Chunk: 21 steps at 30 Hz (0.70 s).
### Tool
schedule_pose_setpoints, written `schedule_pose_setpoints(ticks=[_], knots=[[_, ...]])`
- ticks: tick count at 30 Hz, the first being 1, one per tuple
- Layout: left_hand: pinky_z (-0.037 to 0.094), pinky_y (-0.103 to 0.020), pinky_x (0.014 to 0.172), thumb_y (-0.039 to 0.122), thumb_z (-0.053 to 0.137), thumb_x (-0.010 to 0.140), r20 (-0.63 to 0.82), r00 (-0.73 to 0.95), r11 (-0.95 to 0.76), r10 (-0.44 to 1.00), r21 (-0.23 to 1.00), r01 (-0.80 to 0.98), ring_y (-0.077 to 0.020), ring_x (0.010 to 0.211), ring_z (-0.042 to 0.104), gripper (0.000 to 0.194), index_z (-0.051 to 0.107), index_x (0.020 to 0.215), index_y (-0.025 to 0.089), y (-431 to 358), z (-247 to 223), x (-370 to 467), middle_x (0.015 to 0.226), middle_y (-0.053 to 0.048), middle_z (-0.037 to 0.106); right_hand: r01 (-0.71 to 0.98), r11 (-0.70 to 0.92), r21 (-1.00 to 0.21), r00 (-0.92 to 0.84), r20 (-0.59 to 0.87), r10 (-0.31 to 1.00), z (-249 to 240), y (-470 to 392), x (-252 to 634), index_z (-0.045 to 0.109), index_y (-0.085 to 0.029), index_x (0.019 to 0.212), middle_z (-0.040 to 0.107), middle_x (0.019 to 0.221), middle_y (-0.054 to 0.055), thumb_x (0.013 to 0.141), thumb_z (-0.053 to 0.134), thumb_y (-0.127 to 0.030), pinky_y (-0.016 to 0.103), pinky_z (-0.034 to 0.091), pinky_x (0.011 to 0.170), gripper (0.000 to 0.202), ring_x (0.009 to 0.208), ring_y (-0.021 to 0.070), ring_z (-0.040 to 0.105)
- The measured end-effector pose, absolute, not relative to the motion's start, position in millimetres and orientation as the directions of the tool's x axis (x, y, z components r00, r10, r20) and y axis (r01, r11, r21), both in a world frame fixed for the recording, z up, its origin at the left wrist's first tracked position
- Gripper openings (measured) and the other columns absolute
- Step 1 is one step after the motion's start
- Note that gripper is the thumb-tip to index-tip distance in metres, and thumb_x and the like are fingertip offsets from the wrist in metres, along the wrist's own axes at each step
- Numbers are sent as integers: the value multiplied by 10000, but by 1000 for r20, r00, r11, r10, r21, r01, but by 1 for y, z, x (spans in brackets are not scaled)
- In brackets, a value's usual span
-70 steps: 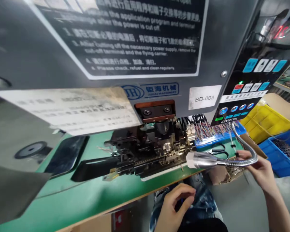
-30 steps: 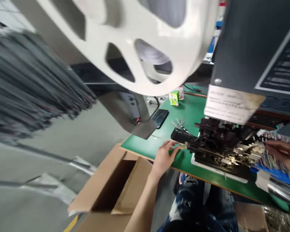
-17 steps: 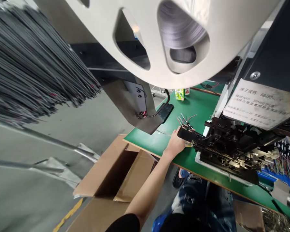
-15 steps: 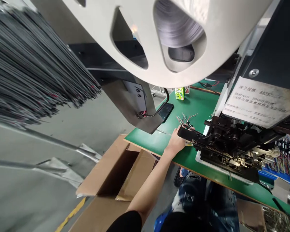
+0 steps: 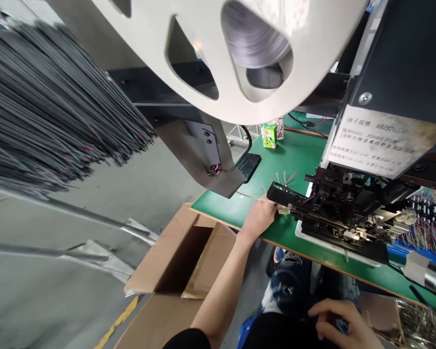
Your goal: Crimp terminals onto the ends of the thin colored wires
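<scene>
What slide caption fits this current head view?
Left hand beside a black machine on a green table, right hand near the lap, white reel above.

The head camera looks forward and down past a near white reel [image 5: 212, 43]

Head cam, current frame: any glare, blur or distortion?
Head view: pale sheen on the green tabletop, bright glints on the machine's metal parts; head view: left hand fairly sharp; head view: wire bundle stretched and soft toward the left edge; head view: white label's lower lines too smeared to read.
</scene>
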<state>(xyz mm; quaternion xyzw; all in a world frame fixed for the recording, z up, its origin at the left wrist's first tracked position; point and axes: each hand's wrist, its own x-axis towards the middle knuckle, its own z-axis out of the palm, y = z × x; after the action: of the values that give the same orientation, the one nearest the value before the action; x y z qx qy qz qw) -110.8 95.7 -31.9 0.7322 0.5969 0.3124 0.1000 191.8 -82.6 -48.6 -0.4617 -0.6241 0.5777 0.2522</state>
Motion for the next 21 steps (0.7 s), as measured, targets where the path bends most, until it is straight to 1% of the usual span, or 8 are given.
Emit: schedule_pose_setpoints(ticks=[4,7,11,14,16,18,20,21], knots=[[626,-358,829,-2,574,914,346,63,-249,936,525,814,-257,901,743,237,661,975,210,65,-24,-121,957,-78,734,360,-61,-931,-457,-233,858,-56,-78,182,885,-365,1099,816,828,26,972,748,-606,368,585,890,305,827,270,762],[618,-331,793,46,561,974,353,72,-262,933,529,807,-231,864,733,208,668,980,224,36,-13,-130,929,-50,724,399,-19,-917,-513,-241,824,-60,-72,179,874,-376,1144,828,890,31,988,754,-496,355,598,873,230,904,287,770],[613,-304,777,152,569,1051,397,90,-325,914,580,747,-209,846,748,185,726,989,227,0,8,-132,950,-54,760,365,18,-931,-514,-185,838,-52,-63,167,880,-315,1075,813,839,43,1012,732,-413,324,597,786,188,819,263,768],[618,-331,838,278,705,1039,462,87,-422,883,699,578,-220,888,766,131,763,935,225,-23,27,-119,991,-74,793,217,88,-972,-436,-16,900,-32,-56,156,868,-287,980,797,862,46,1029,723,-354,274,569,707,167,762,214,743],[603,-346,844,314,807,982,466,117,-471,877,786,401,-225,883,763,175,753,848,216,-32,35,-101,962,-76,797,63,148,-987,-379,113,918,-19,-52,149,858,-297,1036,804,999,57,1027,746,-340,251,566,701,120,802,192,735],[582,-341,829,363,863,937,430,146,-453,891,867,208,-219,872,748,288,712,753,201,-36,38,-75,965,-84,788,-124,148,-981,-348,183,919,-12,-49,143,837,-304,1103,796,1066,61,994,807,-368,245,577,700,130,794,174,720],[564,-339,831,432,890,901,368,118,-375,922,926,38,-218,889,726,388,666,700,188,-36,34,-48,996,-95,763,-297,77,-952,-302,170,938,-12,-48,139,803,-296,1071,772,953,25,922,889,-393,218,550,599,198,653,133,653],[556,-343,844,462,902,882,335,90,-334,938,942,-31,-221,902,713,426,647,684,185,-35,30,-35,999,-97,746,-363,38,-931,-266,142,953,-14,-48,138,777,-284,1013,738,861,-8,879,929,-391,193,501,517,229,555,102,583]])
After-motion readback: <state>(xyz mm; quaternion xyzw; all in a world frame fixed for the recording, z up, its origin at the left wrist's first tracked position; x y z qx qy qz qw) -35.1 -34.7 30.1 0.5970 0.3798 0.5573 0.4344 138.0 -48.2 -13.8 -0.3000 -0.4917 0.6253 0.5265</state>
